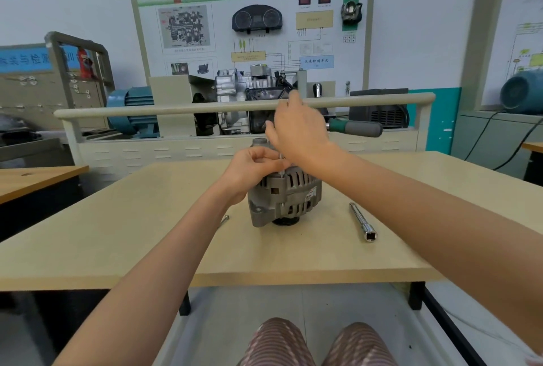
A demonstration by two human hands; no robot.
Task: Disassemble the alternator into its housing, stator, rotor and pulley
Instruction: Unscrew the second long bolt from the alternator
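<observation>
The grey alternator stands upright on the table, its dark pulley underneath. My left hand rests on the top left of the housing and pinches a thin silver shaft that runs down into it. My right hand is above the alternator, gripping a ratchet wrench whose green and grey handle sticks out to the right. The wrench head is hidden behind my right hand.
A silver socket extension lies on the table to the right of the alternator. A loose long bolt lies to its left, partly hidden by my left forearm. A beige rail and training rig stand behind the table.
</observation>
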